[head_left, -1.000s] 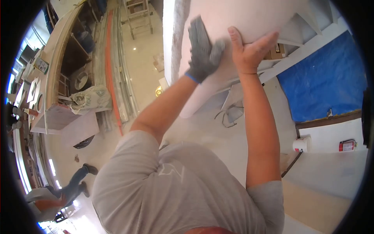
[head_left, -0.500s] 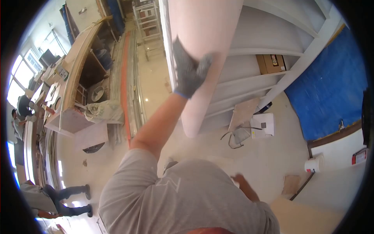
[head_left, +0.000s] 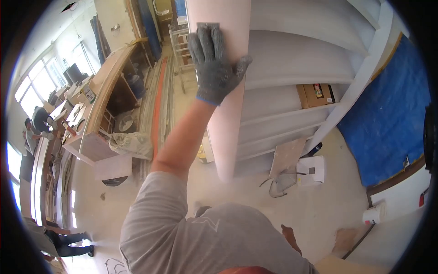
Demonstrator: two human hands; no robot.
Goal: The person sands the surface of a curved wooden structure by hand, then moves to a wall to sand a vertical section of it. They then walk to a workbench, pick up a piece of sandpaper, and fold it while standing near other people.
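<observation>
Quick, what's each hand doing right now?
Left hand: open, gloved, flat over a gray pad on the pink column.
Right hand: bare, lowered; grip can't be told.

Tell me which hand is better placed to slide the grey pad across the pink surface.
Left, I'd judge: the gloved left hand lies over the grey pad against the pink surface, while the right hand hangs low, well away from both.

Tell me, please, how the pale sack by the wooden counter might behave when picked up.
The sack would probably sag and fold, as its surface looks wrinkled and slumped. It seems unlikely to roll, having no firm, round shape. Its weight is hard to judge, with any contents hidden.
</observation>
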